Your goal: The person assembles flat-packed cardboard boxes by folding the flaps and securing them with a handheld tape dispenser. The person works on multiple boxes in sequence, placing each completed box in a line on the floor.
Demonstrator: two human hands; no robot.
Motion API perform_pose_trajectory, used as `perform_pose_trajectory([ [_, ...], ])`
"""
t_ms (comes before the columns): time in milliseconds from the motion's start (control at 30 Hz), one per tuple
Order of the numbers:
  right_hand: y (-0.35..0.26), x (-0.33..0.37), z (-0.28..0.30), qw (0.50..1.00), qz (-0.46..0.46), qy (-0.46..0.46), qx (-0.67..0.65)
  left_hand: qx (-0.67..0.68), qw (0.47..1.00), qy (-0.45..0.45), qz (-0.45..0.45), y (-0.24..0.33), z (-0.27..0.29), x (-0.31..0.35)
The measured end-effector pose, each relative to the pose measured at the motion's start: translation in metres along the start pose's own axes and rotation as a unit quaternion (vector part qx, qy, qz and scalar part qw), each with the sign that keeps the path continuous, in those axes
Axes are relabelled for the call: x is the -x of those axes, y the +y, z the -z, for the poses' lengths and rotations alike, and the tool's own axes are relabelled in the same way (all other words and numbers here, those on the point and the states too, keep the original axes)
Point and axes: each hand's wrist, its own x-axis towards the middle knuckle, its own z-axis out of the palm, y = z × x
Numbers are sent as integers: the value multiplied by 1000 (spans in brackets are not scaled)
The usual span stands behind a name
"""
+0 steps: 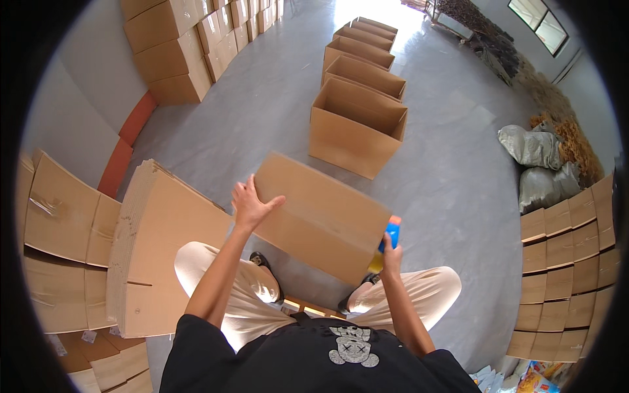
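A brown cardboard box point(321, 219) is tilted between my knees, one broad plain face turned up toward me. My left hand point(250, 205) grips its left edge, thumb over the top face and fingers against the side. At the opposite edge, my right hand point(392, 257) is closed around a blue tape dispenser point(392, 233) with an orange end and a yellow part below. The dispenser lies against the box's right side; the fingers under it are partly hidden. The far side and underside of the box are out of sight.
Open boxes point(354, 141) stand in a row ahead. Flattened cardboard sheets point(180, 242) are stacked at my left, beside more cartons point(62, 209). Tall carton stacks point(173, 52) line the left wall. Bundled cartons point(563, 262) and white sacks point(537, 147) are on the right.
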Motion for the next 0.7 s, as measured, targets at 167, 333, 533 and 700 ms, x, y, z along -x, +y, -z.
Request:
perform_pose_trajectory([
  [167, -88, 20, -4, 939, 328, 87, 51, 277, 924, 191, -184, 35, 33, 17],
  [333, -114, 4, 0, 938, 317, 110, 90, 323, 890, 232, -221, 38, 0, 20],
  [533, -89, 11, -2, 953, 293, 73, 11, 343, 908, -142, -195, 31, -55, 7],
  [700, -69, 24, -13, 964, 264, 7, 26, 301, 896, -271, -183, 23, -55, 0],
])
